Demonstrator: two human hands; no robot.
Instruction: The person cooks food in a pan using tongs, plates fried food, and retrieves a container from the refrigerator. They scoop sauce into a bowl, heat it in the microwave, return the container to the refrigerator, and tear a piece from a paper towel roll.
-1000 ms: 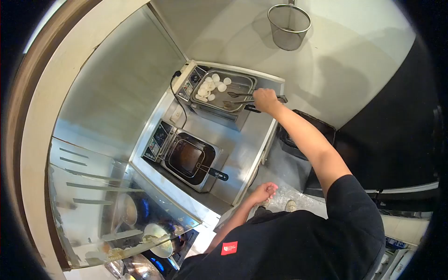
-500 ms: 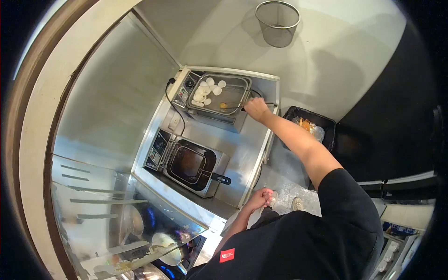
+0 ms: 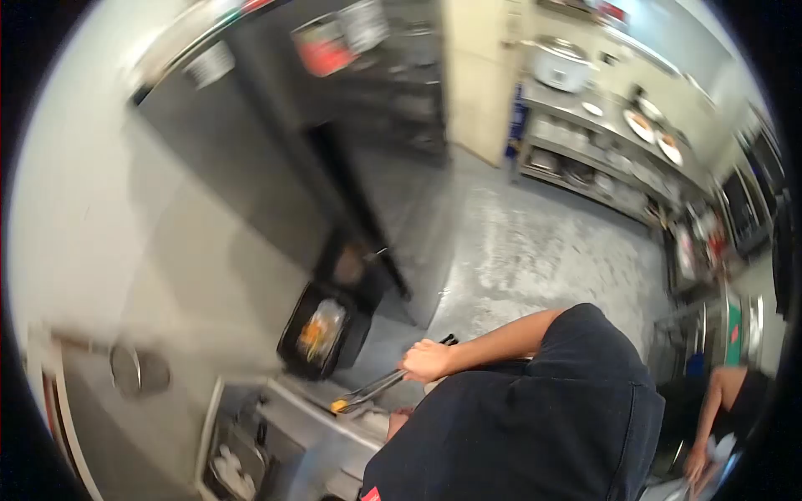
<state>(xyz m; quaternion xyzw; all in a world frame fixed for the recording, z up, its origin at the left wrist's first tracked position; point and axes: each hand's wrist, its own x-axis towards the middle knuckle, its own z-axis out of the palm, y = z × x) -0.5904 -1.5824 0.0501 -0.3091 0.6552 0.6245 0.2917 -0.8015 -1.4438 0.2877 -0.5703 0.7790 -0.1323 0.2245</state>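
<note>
My right hand [image 3: 428,361] is closed round a pair of metal tongs [image 3: 380,386]. A small yellow-orange piece of food [image 3: 339,406] sits between the tongs' tips, just beyond the steel counter's edge [image 3: 326,417]. Low by my body, my left hand [image 3: 399,421] shows only in part and its fingers are blurred. At the bottom left, white round pieces [image 3: 234,472] lie in the metal fryer tray [image 3: 261,457].
A black bin [image 3: 292,334] with a plastic bag and orange scraps stands beyond the counter. A mesh strainer [image 3: 140,371] hangs on the left wall. Shelving [image 3: 618,150] with plates and a rice cooker [image 3: 561,65] is at the back right. A co-worker's arm [image 3: 712,409] shows at the lower right.
The view has swung right, away from the fryers. My right hand has drawn the tongs back from the tray, with the yellow-orange piece in their tips. The co-worker's arm has come into view.
</note>
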